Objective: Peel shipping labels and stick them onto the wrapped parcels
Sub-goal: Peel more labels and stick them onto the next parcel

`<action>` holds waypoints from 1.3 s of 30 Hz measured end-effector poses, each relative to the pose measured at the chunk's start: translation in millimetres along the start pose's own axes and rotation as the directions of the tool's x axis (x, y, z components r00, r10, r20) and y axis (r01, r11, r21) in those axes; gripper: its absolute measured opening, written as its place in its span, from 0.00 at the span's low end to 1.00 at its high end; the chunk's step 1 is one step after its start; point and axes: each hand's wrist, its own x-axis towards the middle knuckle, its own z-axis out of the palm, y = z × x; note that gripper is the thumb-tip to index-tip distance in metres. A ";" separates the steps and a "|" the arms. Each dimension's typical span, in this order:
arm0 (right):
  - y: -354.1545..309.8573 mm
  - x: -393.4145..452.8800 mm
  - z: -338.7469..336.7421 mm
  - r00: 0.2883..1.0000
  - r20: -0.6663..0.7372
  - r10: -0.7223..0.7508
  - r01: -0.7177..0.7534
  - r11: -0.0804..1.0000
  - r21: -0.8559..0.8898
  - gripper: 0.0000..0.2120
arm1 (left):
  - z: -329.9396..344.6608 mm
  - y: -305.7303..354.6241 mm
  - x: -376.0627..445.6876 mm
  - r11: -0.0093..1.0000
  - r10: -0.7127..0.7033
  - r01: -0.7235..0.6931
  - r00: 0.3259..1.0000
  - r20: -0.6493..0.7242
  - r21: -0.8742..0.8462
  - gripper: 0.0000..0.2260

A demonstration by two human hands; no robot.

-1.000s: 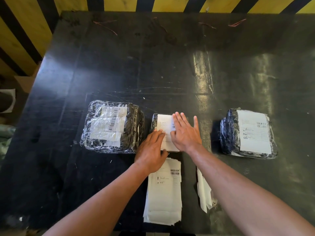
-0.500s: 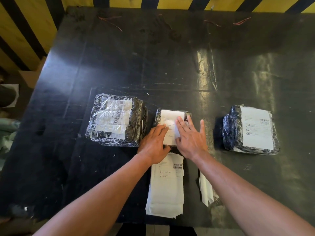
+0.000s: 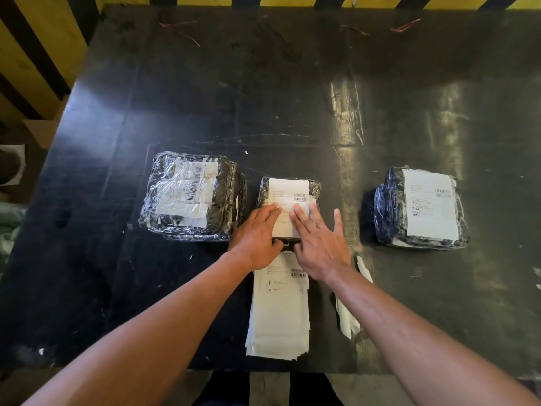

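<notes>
You've got a scratched black table (image 3: 263,98), yellow-black striped wall (image 3: 35,48) behind, cardboard box (image 3: 44,127) at left.

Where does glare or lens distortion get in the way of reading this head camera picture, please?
In the head view, bright glare streaks the black table right of centre and washes the film on the left parcel. The wide lens bows the table's edges and stretches the forearms. The barcode on the middle parcel's label shows, but its text is too small to read. The left hand and right hand look sharp.
</notes>
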 end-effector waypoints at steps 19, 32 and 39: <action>41.6 -47.9 36.2 0.989 -0.057 -0.137 0.135 0.990 -0.040 0.33 | 6.1 -3.2 -2.6 0.997 0.028 -0.030 0.999 0.031 0.070 0.38; 34.0 -49.9 32.0 0.995 -0.026 -0.091 0.091 0.996 0.004 0.33 | 43.0 -25.6 -28.7 0.841 0.239 -0.272 0.962 0.131 0.467 0.33; 28.4 -49.8 23.3 0.998 -0.003 -0.066 0.066 0.998 0.025 0.31 | 30.2 -17.5 -44.2 0.934 0.117 -0.136 0.990 0.077 0.331 0.33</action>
